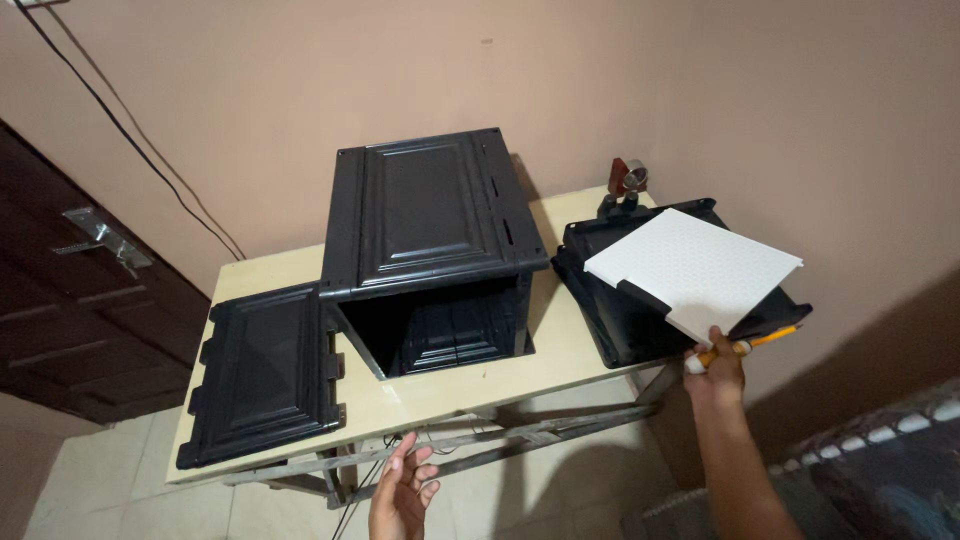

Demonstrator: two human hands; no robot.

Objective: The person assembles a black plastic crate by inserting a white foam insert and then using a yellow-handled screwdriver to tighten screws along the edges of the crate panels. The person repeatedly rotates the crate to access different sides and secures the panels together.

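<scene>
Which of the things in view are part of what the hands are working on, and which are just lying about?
In hand:
right hand holding white panel and orange tool
black box, open at the front
loose black panel
stacked black panels
left hand, empty, below the table

Lying about:
small clamp at the back
door
wall cable

Your right hand (716,368) gripped a white perforated board (692,268) and an orange pencil (748,345) above stacked black panels (620,310); your left hand (402,492) hung open below the table (440,392).
</scene>
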